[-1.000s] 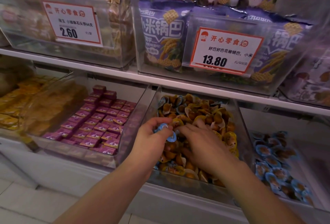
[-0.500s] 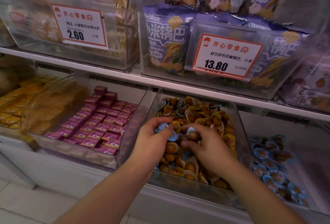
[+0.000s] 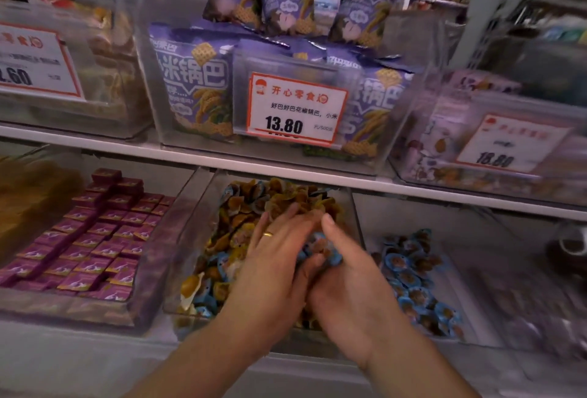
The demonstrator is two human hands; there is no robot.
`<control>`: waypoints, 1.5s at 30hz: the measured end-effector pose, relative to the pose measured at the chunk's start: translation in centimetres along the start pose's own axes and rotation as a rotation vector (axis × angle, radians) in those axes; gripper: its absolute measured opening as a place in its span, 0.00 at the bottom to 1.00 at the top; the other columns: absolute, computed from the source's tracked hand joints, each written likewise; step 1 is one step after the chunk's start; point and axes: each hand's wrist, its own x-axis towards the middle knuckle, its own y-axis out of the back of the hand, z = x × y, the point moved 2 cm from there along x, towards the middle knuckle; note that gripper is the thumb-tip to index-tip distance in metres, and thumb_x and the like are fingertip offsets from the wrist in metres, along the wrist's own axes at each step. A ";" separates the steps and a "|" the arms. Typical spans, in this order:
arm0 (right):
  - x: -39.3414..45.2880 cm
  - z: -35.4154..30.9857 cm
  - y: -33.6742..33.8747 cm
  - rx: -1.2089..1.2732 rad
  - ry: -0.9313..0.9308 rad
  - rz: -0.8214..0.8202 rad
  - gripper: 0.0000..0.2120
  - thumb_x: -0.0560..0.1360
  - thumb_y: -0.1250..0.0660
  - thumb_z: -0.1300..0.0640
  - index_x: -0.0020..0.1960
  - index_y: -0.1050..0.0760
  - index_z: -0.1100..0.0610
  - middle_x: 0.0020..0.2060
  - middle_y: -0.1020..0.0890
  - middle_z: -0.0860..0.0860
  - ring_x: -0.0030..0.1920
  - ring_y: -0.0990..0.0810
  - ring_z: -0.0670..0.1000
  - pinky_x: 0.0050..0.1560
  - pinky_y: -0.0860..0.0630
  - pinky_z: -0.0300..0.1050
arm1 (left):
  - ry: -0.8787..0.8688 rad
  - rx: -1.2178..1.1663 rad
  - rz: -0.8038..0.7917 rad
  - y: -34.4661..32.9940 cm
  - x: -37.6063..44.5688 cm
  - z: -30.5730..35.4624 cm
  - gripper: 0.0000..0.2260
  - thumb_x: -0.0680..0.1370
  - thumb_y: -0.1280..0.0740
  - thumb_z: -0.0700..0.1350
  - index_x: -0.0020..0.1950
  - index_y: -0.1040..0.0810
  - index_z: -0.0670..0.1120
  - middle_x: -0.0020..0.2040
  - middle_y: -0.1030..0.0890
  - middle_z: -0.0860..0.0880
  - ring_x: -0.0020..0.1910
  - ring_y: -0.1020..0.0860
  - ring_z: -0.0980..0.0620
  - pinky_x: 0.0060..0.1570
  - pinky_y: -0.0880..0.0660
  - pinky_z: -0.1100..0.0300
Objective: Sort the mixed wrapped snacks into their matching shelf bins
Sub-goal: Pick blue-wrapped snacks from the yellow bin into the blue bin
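Head view: both hands sit in the mixed bin point(image 3: 190, 238) — left hand point(image 3: 270, 258) flat, right hand point(image 3: 346, 273) curled, its grip on blue-wrapped snacks point(image 3: 320, 246) (light, crinkly, slippery); matching blue bin point(image 3: 470, 302) at three o'clock.

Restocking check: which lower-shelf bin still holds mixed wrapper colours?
The middle bin under both hands: yellow and blue wrappers together. The left bin is all purple, the right bin all blue.

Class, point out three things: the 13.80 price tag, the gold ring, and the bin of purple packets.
13.80 price tag point(image 3: 297, 109): head view, card's centre.
Gold ring point(image 3: 268, 234): head view, band on left hand's finger.
Bin of purple packets point(image 3: 139, 308): head view, front wall.
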 end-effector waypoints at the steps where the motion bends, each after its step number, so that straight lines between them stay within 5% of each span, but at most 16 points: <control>1: -0.2 -0.2 0.3 -0.053 0.028 0.053 0.15 0.76 0.31 0.54 0.58 0.17 0.59 0.59 0.17 0.58 0.58 0.16 0.54 0.52 0.18 0.48 | -0.028 0.046 -0.056 -0.6 -0.1 0.1 0.24 0.82 0.44 0.54 0.78 0.38 0.53 0.75 0.37 0.61 0.79 0.47 0.59 0.77 0.46 0.46; 5: -0.6 -1.5 2.1 -0.234 0.154 0.201 0.15 0.73 0.30 0.60 0.60 0.19 0.58 0.55 0.15 0.57 0.55 0.15 0.54 0.54 0.21 0.49 | 0.021 -0.006 -0.198 -2.0 -0.5 0.6 0.35 0.79 0.48 0.66 0.80 0.61 0.58 0.78 0.58 0.66 0.79 0.60 0.61 0.78 0.51 0.55; 7: -1.1 -2.2 2.6 -0.309 0.201 0.218 0.11 0.76 0.31 0.62 0.57 0.18 0.57 0.52 0.14 0.57 0.52 0.15 0.53 0.50 0.19 0.47 | 0.026 -0.091 -0.224 -1.9 -0.2 0.8 0.38 0.77 0.47 0.69 0.80 0.63 0.58 0.77 0.60 0.69 0.78 0.60 0.63 0.76 0.52 0.61; 11: -1.0 -5.0 4.3 -0.330 0.323 0.240 0.10 0.73 0.28 0.64 0.54 0.17 0.63 0.45 0.15 0.55 0.41 0.17 0.48 0.32 0.24 0.39 | -0.038 -0.129 -0.171 -1.7 0.1 1.0 0.32 0.81 0.43 0.64 0.81 0.50 0.57 0.79 0.46 0.64 0.78 0.47 0.62 0.75 0.44 0.62; 15: 0.2 -9.3 8.6 -0.425 0.391 0.467 0.14 0.70 0.26 0.66 0.55 0.20 0.66 0.46 0.15 0.58 0.42 0.15 0.52 0.31 0.23 0.39 | 0.064 -0.070 -0.044 -1.2 0.1 -0.9 0.21 0.81 0.42 0.58 0.74 0.34 0.60 0.72 0.34 0.68 0.72 0.36 0.66 0.68 0.35 0.66; 18: 2.5 -10.7 11.8 -0.429 0.293 0.608 0.10 0.78 0.31 0.58 0.57 0.23 0.62 0.53 0.19 0.59 0.46 0.18 0.53 0.38 0.20 0.46 | 0.075 0.006 -0.042 -0.6 -0.2 -1.9 0.15 0.80 0.38 0.52 0.66 0.22 0.56 0.65 0.26 0.64 0.65 0.28 0.63 0.64 0.27 0.56; 22: 5.1 -11.4 13.3 -0.416 0.126 0.547 0.29 0.81 0.43 0.38 0.71 0.30 0.58 0.66 0.24 0.59 0.64 0.25 0.59 0.55 0.27 0.54 | 0.005 0.170 0.015 1.4 0.0 -2.6 0.14 0.77 0.39 0.48 0.57 0.18 0.50 0.56 0.19 0.57 0.59 0.22 0.55 0.68 0.31 0.43; 24: 5.5 -11.5 13.3 -0.638 0.141 0.621 0.28 0.82 0.46 0.39 0.71 0.29 0.57 0.67 0.22 0.57 0.69 0.28 0.57 0.68 0.34 0.57 | -0.032 0.248 0.071 2.9 0.0 -3.1 0.13 0.76 0.39 0.46 0.54 0.17 0.49 0.53 0.17 0.55 0.58 0.21 0.54 0.72 0.36 0.44; 26: 5.4 -11.1 12.5 -0.737 0.247 0.662 0.24 0.84 0.46 0.45 0.68 0.26 0.61 0.63 0.20 0.58 0.64 0.24 0.55 0.67 0.31 0.52 | -0.040 0.307 0.120 4.3 -0.2 -3.9 0.12 0.75 0.38 0.44 0.53 0.17 0.48 0.52 0.17 0.54 0.57 0.20 0.52 0.72 0.37 0.40; 28: 4.9 -10.5 10.6 -0.752 0.436 0.643 0.16 0.84 0.43 0.55 0.61 0.22 0.63 0.57 0.17 0.60 0.58 0.19 0.54 0.54 0.25 0.43 | -0.008 0.335 0.158 5.8 -0.6 -4.7 0.13 0.75 0.38 0.44 0.55 0.18 0.48 0.54 0.19 0.54 0.58 0.22 0.51 0.70 0.37 0.37; 30: 4.0 -9.5 8.3 -0.942 0.616 0.598 0.11 0.81 0.39 0.61 0.54 0.18 0.58 0.49 0.15 0.55 0.55 0.18 0.50 0.53 0.24 0.39 | 0.055 0.339 0.170 7.4 -1.1 -5.6 0.15 0.74 0.39 0.45 0.58 0.19 0.47 0.59 0.21 0.50 0.62 0.25 0.48 0.66 0.33 0.36; 34: 2.2 -4.6 2.7 -1.471 0.794 0.323 0.12 0.75 0.38 0.49 0.54 0.18 0.47 0.47 0.17 0.38 0.47 0.21 0.36 0.47 0.29 0.25 | 0.238 0.326 0.100 9.8 -2.7 -6.8 0.19 0.73 0.36 0.44 0.64 0.22 0.47 0.64 0.25 0.48 0.63 0.26 0.44 0.62 0.28 0.42; 36: 3.2 -1.6 0.0 -1.659 0.756 0.147 0.18 0.74 0.40 0.43 0.59 0.20 0.45 0.52 0.19 0.35 0.52 0.23 0.34 0.53 0.30 0.26 | 0.283 0.332 0.044 10.3 -3.3 -7.4 0.21 0.74 0.34 0.42 0.67 0.25 0.49 0.66 0.26 0.49 0.64 0.26 0.46 0.62 0.28 0.45; 38: 6.2 0.9 -2.1 -1.855 0.657 0.027 0.20 0.75 0.39 0.44 0.64 0.22 0.47 0.58 0.19 0.43 0.59 0.23 0.43 0.59 0.30 0.34 | 0.284 0.341 -0.001 10.4 -3.4 -7.9 0.22 0.75 0.33 0.42 0.69 0.26 0.49 0.68 0.27 0.50 0.65 0.27 0.47 0.63 0.28 0.47; 41: 12.7 2.5 -3.9 -2.039 0.465 -0.010 0.22 0.79 0.37 0.47 0.72 0.29 0.49 0.66 0.22 0.53 0.65 0.24 0.54 0.62 0.30 0.41 | 0.272 0.325 0.001 10.6 -3.5 -8.2 0.20 0.76 0.35 0.43 0.69 0.26 0.50 0.69 0.29 0.51 0.66 0.28 0.49 0.64 0.29 0.50; 45: 20.2 2.9 -3.4 -2.262 0.235 -0.001 0.29 0.77 0.41 0.39 0.76 0.37 0.47 0.75 0.33 0.55 0.74 0.35 0.58 0.74 0.38 0.52 | 0.289 0.297 0.046 10.4 -3.4 -9.0 0.18 0.77 0.36 0.46 0.68 0.27 0.52 0.69 0.30 0.54 0.67 0.30 0.52 0.65 0.31 0.55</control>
